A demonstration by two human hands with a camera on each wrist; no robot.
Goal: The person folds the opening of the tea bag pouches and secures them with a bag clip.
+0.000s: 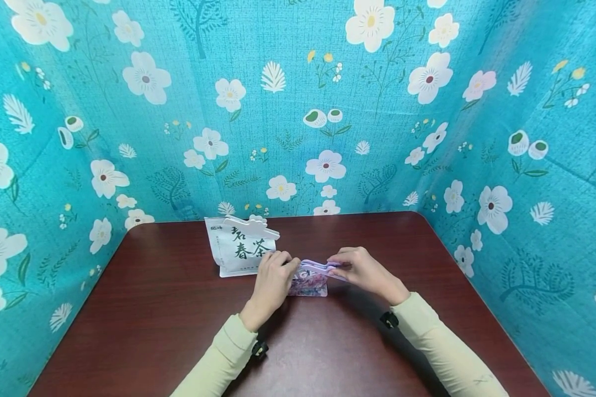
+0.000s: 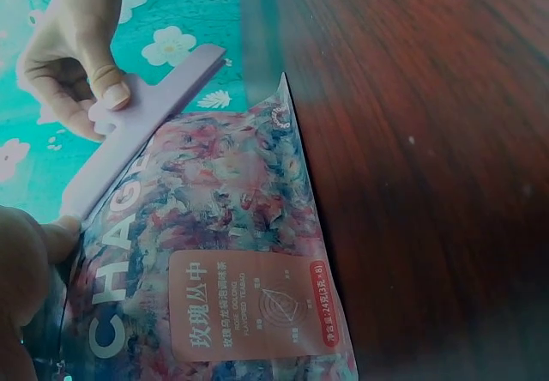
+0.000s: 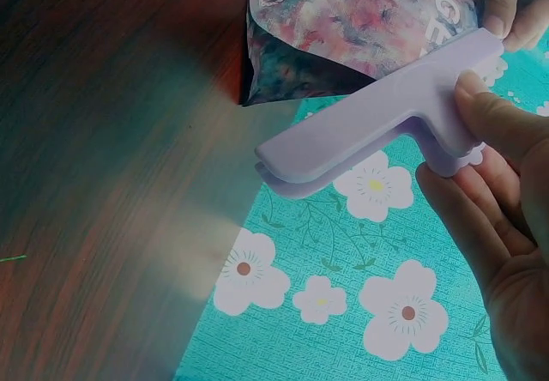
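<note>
My right hand [image 1: 365, 270] pinches the handle of a lilac bag clip [image 3: 386, 106] between thumb and fingers. The clip's long bar lies along the top edge of a tea bag [image 2: 240, 192] printed in blurred pink and blue, with white lettering and a pink label. One end of the bar sticks out past the bag's side, its two strips slightly apart in the right wrist view. My left hand [image 1: 276, 275] pinches the bag's top at the other corner, fingertips right at the clip's far end. It hides part of the bag in the head view.
A white tea bag [image 1: 223, 251] with black characters stands behind my left hand, a white clip [image 1: 250, 225] across its top. Both bags are on a dark red-brown table [image 1: 179, 325]. Teal flowered cloth [image 1: 278, 138] surrounds the table's back and sides.
</note>
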